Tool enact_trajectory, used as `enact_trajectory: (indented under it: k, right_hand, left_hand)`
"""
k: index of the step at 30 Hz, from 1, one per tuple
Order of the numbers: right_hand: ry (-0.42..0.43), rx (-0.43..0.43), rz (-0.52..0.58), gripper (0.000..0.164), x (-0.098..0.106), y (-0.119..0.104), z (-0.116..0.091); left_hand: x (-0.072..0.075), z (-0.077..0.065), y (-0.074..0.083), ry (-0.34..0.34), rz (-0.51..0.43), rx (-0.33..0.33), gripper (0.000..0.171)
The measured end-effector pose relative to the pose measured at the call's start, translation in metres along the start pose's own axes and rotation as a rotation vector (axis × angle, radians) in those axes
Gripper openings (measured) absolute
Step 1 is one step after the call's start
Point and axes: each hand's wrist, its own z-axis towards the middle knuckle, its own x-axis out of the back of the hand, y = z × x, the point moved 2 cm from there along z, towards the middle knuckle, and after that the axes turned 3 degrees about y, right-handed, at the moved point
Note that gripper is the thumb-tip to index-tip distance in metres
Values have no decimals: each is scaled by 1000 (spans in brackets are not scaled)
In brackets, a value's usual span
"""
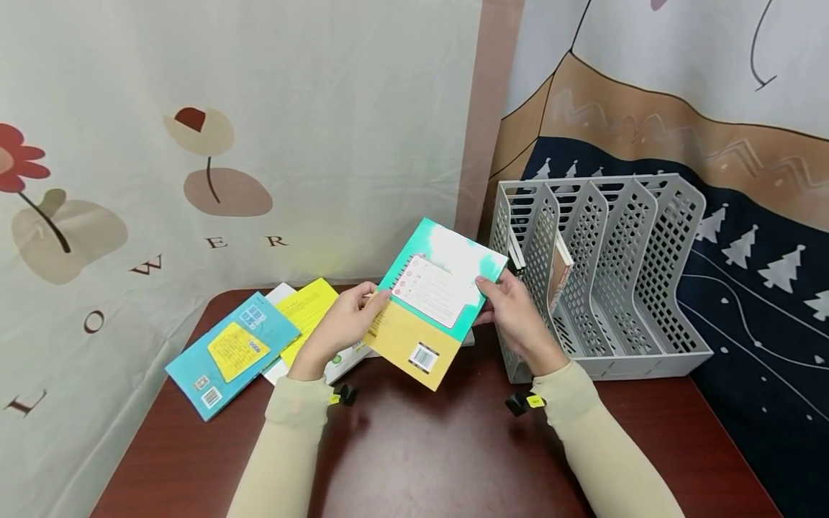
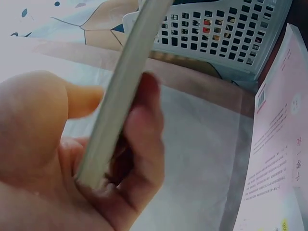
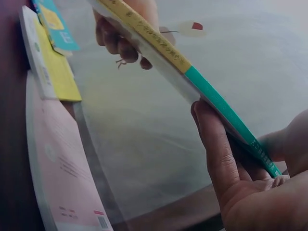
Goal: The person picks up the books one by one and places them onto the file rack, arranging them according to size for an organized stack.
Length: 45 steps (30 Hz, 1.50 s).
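Left hand, right hand both pinching green-yellow book, tilted near centre of head view! Blue book lower left, overlapping yellow book; grey rack at right.

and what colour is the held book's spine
Its spine is yellow and green, clearest from the right wrist.

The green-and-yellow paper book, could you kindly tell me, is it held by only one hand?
No, the left hand and right hand both grip the book at its edges.
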Motion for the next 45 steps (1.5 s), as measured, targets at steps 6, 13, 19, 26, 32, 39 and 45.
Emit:
enact_trajectory:
  k: [6,13,19,26,32,39,45]
  right_hand:
    - [-40,-4,-18,41,5,-3,0]
    - [-16,-38,-53,46,6,1,1]
    - [-45,-74,-71,52,7,1,0]
    - [-62,-85,-48,56,8,1,1]
    - [-53,-96,3,60,10,3,2]
    - [-58,-111,-8,54,11,3,1]
    - [-61,-70,-42,50,12,-2,-1]
  left_hand:
    - [-5,0,1,-81,-44,10,41]
    - [-11,-1,1,-162,-123,12,36]
    - [-14,0,5,-113,-123,-25,28]
    - [-14,-1,8,-105,-152,-48,27]
    - [-18,-2,9,-127,-162,-78,24]
    - [-25,0,8,-149,-152,-101,24]
    - [-28,1,8,-116,-100,-112,27]
